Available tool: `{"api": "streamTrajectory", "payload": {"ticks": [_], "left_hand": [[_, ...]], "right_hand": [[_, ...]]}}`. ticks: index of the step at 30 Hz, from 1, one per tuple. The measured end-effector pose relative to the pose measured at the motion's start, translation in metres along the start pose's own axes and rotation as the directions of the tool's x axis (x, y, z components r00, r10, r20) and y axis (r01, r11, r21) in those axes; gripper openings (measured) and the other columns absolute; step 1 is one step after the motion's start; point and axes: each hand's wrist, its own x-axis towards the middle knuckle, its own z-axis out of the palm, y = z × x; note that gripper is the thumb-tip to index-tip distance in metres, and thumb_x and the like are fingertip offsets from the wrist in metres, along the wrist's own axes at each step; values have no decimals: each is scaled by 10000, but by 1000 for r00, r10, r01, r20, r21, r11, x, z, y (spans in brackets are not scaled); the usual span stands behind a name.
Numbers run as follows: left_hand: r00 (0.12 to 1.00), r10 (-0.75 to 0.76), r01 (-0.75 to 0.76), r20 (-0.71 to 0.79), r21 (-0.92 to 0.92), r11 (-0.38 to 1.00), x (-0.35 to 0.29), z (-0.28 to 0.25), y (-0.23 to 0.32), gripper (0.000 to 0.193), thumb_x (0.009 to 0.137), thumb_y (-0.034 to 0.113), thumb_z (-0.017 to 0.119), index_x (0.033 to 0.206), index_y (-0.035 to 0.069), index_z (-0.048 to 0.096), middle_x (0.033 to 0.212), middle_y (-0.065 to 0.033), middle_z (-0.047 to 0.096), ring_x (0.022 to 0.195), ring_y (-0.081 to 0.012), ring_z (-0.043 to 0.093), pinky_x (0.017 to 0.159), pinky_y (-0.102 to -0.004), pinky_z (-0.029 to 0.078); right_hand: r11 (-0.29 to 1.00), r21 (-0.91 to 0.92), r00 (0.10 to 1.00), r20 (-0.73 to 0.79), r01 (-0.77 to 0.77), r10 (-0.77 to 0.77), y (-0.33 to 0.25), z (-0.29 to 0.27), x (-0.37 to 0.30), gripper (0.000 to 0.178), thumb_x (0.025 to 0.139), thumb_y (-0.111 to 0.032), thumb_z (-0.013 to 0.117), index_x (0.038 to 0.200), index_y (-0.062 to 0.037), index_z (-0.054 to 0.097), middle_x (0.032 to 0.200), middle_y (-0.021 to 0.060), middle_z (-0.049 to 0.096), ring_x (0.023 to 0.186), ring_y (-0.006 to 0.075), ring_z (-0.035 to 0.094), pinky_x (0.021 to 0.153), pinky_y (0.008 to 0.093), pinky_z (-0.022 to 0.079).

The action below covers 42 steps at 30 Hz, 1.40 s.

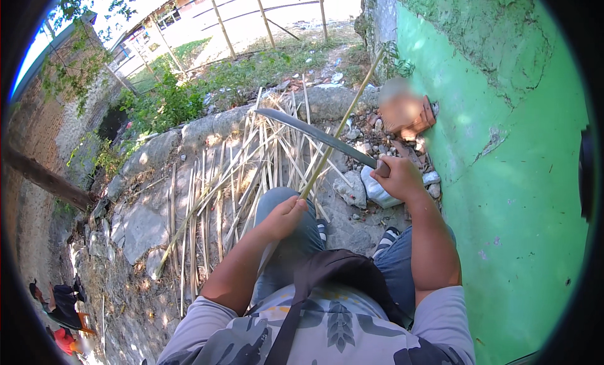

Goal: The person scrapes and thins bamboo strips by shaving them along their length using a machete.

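My left hand [286,215] is closed around the lower end of a long thin bamboo stick [343,123] that slants up and to the right, resting over my left knee. My right hand [397,176] grips the handle of a long curved machete [314,135]. Its blade points up-left and crosses the stick near the middle. Under both lies a pile of split bamboo strips [233,182] spread over the stony ground.
A green painted wall [503,176] stands close on my right. Stones [352,189] and rubble with a broken brick [423,116] lie near my feet. A low rock ledge [207,129] borders weeds behind. A person [63,302] sits at lower left.
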Motion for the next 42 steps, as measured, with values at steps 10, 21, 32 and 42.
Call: {"api": "streamTrajectory", "payload": {"ticks": [10,21,32,42], "left_hand": [[996,75,-60,-47,261,964,-1,7,5,271,1067,319,429,1067,81,558,773,24,444,680,-86,424,627,-264,388],[985,-156,164,75,-130,978,7,-2,6,227,1018,247,398,1018,80,552,760,24,426,655,-90,392,600,-262,349],[1000,19,-14,-18,250,968,13,10,-7,441,1106,450,355,961,84,552,767,26,449,667,-89,416,628,-272,404],[982,120,-44,-145,442,896,11,18,7,502,1087,440,416,939,-13,575,727,-162,555,691,-262,538,681,-408,454]], "right_hand": [[1000,2,981,191,-16,15,-6,3,-5,323,787,-412,802,906,-121,731,838,141,714,833,358,698,759,461,545],[1000,-12,992,122,-22,23,-8,-13,-1,355,778,-376,832,946,-84,718,833,154,718,815,355,697,738,453,539],[995,-71,990,133,66,-57,0,2,-5,331,805,-416,783,915,-119,689,819,134,708,817,363,696,737,475,539],[987,-90,978,177,131,-113,-1,42,2,270,826,-377,751,867,-127,658,775,121,700,754,371,690,682,490,532]]}}
